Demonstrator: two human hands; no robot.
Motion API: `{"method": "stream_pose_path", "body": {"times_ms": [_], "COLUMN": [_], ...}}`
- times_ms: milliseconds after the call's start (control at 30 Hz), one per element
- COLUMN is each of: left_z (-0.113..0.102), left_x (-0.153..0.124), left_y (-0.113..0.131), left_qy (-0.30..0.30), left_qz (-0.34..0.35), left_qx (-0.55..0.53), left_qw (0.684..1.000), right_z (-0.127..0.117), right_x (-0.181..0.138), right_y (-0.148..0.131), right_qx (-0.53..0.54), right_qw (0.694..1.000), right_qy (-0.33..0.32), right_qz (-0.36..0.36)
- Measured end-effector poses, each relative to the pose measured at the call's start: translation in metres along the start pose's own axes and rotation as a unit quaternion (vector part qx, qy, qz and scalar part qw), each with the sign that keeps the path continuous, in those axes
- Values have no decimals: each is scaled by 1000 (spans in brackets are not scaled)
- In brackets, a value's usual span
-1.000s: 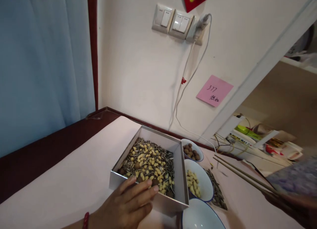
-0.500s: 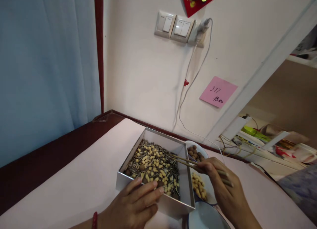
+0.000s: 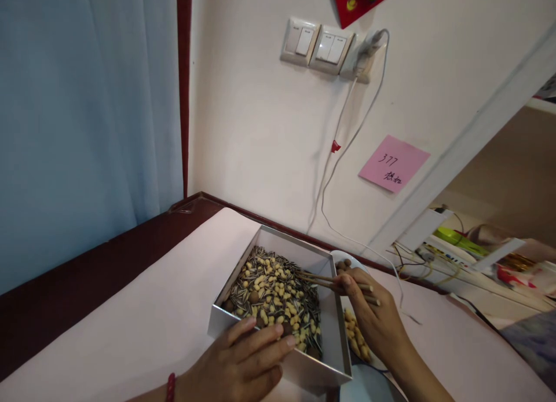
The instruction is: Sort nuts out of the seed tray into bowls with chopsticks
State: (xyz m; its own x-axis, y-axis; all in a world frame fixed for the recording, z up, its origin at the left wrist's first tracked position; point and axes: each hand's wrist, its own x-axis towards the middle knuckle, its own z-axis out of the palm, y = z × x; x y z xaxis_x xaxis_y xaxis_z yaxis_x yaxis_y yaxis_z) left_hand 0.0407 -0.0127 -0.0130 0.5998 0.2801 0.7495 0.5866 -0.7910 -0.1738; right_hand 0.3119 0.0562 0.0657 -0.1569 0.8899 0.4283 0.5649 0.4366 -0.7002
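A square silver box holds a mix of striped sunflower seeds, peanuts and a few round brown nuts. Over its near rim lie the outstretched fingers of my left hand, spread slightly apart. My right hand is closed round a pair of wooden chopsticks, whose tips reach down to the seeds at the box's right side. Whether the tips pinch anything is too small to tell. Beside the box, partly behind my right hand, are a dish of peanuts and a dish of brown nuts.
A pale bowl stands at the near right of the box. White paper covers the dark red table. A white cable hangs from the wall socket down to the table's back edge. Cluttered shelves are at the right.
The whole view has shifted slightly, so the scene sits further right. My right hand has moved a little left relative to the dishes, covering more of the brown nuts. My left hand stays at the rim.
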Motion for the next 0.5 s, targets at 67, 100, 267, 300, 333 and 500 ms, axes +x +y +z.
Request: {"method": "stream_pose_path", "body": {"times_ms": [67, 100, 267, 300, 333, 500], "left_z": [0, 1, 0, -1, -1, -3], "left_x": [0, 0, 1, 1, 2, 3], "left_y": [0, 0, 1, 2, 3, 5], "left_qy": [-2, -4, -3, -2, -3, -21], "left_qz": [4, 3, -11, -9, -8, -33], "left_qx": [2, 2, -3, -1, 1, 10], "left_qw": [1000, 1000, 1000, 1000, 1000, 999], "right_z": [1, 1, -1, -1, -2, -1], "right_x": [0, 0, -2, -3, -3, -3], "right_y": [0, 0, -4, -4, -4, -5], "right_qx": [-5, -8, -23, -24, -25, -33], "right_qw": [1000, 1000, 1000, 1000, 1000, 999], "right_qy": [3, 5, 9, 7, 5, -4], "right_qz": [-2, -3, -10, -12, -13, -24]}}
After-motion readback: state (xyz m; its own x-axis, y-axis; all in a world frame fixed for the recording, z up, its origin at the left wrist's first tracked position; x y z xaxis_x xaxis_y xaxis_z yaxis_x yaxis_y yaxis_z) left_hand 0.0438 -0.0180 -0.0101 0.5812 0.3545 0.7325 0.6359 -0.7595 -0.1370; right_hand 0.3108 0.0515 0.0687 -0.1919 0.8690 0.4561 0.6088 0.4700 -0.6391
